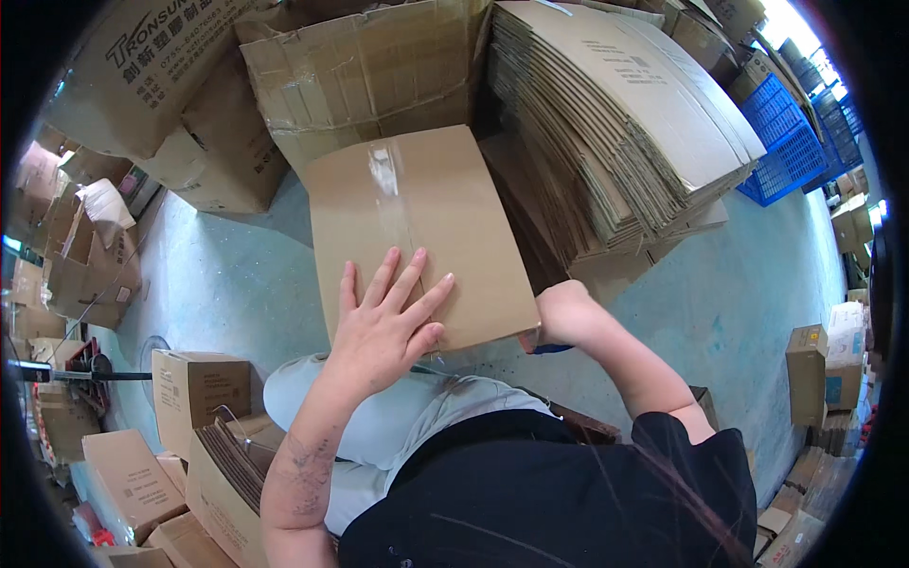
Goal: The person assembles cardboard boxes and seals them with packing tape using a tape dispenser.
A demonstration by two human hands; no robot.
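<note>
A closed brown cardboard box [464,218] stands in front of me, with clear tape [384,172] over the far part of its top seam. Across the near part of its top lies my left hand [386,327], open, fingers spread and palm down. My right hand [565,312] is closed at the box's near right corner. Just under that fist shows a small part of a blue object [549,347]; most of it is hidden, and its kind cannot be made out.
A tall stack of flattened cartons [653,104] rises just beyond the box on the right. A large worn carton [365,76] stands behind it. Blue plastic crates [781,142] sit at far right. More cartons [201,393] crowd the left, on the pale green floor [227,275].
</note>
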